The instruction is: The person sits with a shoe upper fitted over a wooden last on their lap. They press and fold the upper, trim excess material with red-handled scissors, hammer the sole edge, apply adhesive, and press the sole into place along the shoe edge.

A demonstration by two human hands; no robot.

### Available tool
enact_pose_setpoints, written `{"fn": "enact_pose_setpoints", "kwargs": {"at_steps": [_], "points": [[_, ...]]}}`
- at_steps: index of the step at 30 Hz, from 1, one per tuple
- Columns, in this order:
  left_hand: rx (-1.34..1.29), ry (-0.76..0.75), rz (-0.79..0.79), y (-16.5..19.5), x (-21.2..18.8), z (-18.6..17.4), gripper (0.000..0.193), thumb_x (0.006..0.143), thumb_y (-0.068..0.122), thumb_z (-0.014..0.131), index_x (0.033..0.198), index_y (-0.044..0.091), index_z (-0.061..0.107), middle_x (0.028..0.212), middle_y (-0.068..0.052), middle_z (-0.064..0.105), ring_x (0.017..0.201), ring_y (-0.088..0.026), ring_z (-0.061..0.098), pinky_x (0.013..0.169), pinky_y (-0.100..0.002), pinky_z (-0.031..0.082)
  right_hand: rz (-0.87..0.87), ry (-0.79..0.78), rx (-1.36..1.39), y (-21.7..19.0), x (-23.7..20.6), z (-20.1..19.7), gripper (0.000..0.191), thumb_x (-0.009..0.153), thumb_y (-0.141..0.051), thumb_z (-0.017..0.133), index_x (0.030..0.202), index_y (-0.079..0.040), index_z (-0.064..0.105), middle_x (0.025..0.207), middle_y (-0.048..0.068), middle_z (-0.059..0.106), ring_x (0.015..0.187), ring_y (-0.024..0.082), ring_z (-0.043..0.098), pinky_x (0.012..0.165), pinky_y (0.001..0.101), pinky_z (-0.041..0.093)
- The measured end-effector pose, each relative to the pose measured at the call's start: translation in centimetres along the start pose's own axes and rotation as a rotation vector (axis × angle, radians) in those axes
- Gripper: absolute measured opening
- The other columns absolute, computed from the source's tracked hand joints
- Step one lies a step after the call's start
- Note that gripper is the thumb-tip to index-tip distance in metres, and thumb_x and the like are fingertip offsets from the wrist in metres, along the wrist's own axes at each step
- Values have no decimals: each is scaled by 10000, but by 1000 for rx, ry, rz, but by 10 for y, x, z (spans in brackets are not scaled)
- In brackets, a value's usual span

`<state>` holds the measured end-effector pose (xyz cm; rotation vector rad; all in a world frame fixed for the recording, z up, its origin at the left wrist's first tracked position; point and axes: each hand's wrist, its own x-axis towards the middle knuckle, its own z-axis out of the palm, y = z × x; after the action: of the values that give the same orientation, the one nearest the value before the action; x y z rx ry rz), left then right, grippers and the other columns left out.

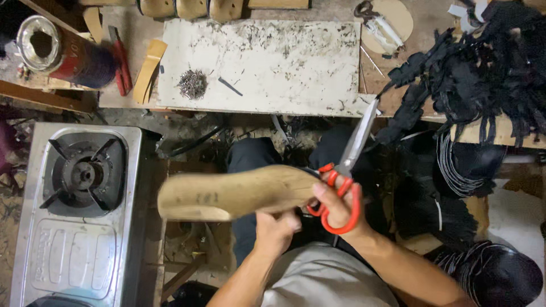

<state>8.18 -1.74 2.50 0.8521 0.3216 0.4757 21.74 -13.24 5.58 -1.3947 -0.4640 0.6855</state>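
The left hand has its grip closed under a tan, shoe-sole-shaped piece, held level over the lap, near of the desk. The right hand grips orange-handled scissors, blades pointing far and right, beside the piece's right end. Judging from this, the blades could slip toward the left fingers, since nothing else steadies the piece.

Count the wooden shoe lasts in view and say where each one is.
4: one tan wooden shoe last held in the left hand; three lasts at the bench's top edge, cropped. More may be hidden.
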Motion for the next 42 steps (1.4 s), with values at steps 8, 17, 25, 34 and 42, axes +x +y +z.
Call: {"fn": "enact_pose_setpoints", "kwargs": {"at_steps": [8, 17, 25, 34, 42], "points": [[-269, 241, 81, 22, 22, -17, 440, 863, -25, 732, 1268, -22, 560, 1152, -138, 663, 1068, -274, 663, 955, -437, 544, -77, -235, -804, -38, -10, -9, 335, 804, -260, 799, 962, -10, 642, 711, 119, 647, 594, 283, 627, 580, 387, 497], [-286, 161, 75, 15, 13, -24, 413, 844, -15, 749, 1227, -39, 598, 1128, -144, 699, 1076, -295, 680, 980, -461, 549, -188, -325, -989, -58, -7, -3, 368, 797, -298, 785, 987, -32, 614, 800, 122, 633, 685, 351, 627, 654, 445, 443], [-101, 158, -41, -6, -15, -65, 454, 789, -35, 785, 1212, -58, 622, 1116, -154, 710, 1054, -290, 690, 963, -435, 552, -237, -384, -937, -56, -10, -18, 262, 701, -246, 813, 803, -75, 643, 703, 82, 703, 562, 317, 642, 561, 426, 449], [25, 117, -11, 6, -24, -69, 539, 771, 3, 812, 1256, -39, 580, 1125, -160, 701, 1018, -296, 693, 904, -432, 570, -304, -363, -821, -44, -19, -29, 369, 710, -153, 816, 598, -39, 483, 551, 104, 575, 462, 300, 579, 428, 400, 422], [-354, 213, 149, 38, 10, -27, 485, 913, 93, 745, 1343, 10, 536, 1234, -117, 669, 1142, -265, 673, 1017, -469, 552, 41, -349, -813, -52, -13, -12, 326, 817, -290, 797, 824, -56, 571, 585, 86, 569, 507, 249, 579, 517, 405, 466]]}}
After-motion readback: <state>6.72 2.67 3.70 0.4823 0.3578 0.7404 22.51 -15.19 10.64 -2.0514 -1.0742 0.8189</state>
